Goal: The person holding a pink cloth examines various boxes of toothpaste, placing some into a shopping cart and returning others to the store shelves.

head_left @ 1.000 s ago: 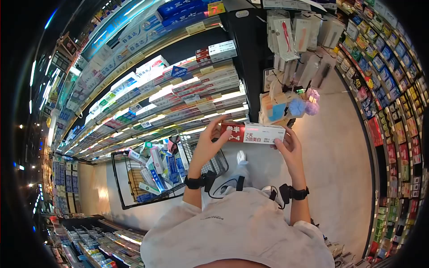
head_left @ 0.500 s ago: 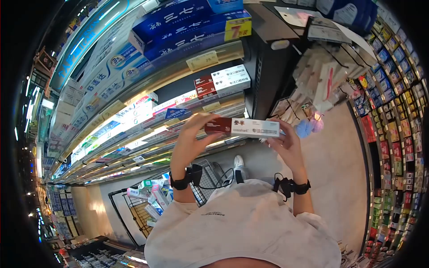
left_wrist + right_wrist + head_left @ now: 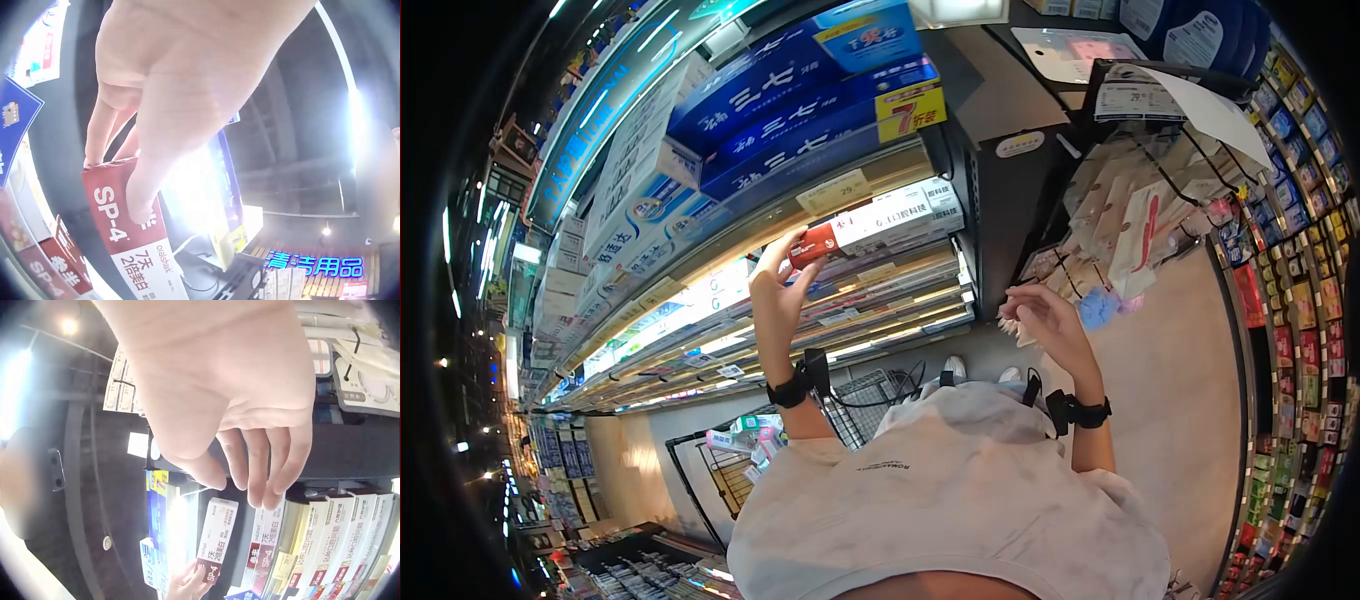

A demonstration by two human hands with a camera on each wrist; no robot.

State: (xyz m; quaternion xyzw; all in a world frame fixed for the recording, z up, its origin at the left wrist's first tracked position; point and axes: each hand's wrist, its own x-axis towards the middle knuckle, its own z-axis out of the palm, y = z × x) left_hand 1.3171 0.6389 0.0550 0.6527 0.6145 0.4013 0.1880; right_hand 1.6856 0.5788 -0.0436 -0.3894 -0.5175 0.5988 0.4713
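My left hand (image 3: pixel 776 290) pinches the red end of a red-and-white toothpaste box (image 3: pixel 870 233) between thumb and fingers. In the head view its white end reaches into a lit shelf, overlapping similar boxes there. The left wrist view shows "SP-4" on the held box (image 3: pixel 112 209), with the thumb across its face. My right hand (image 3: pixel 1050 322) is apart from the box, fingers loosely bent and holding nothing. In the right wrist view, the held box (image 3: pixel 217 537) stands away from the right fingers, beside matching boxes (image 3: pixel 264 540) on the shelf.
Blue toothpaste boxes (image 3: pixel 780 130) fill the shelf above. Packets (image 3: pixel 1145 215) hang on hooks to the right, near a dark shelf end panel (image 3: pixel 1025 200). Below stands a wire cart (image 3: pixel 865 405) with several boxes (image 3: pixel 750 440) in it. Another stocked shelf (image 3: pixel 1285 370) lines the far right.
The toothpaste box, held in both hands before, has moved up and left to the shelf in my left hand. My right hand has let go of it. The view has shifted toward the shelf.
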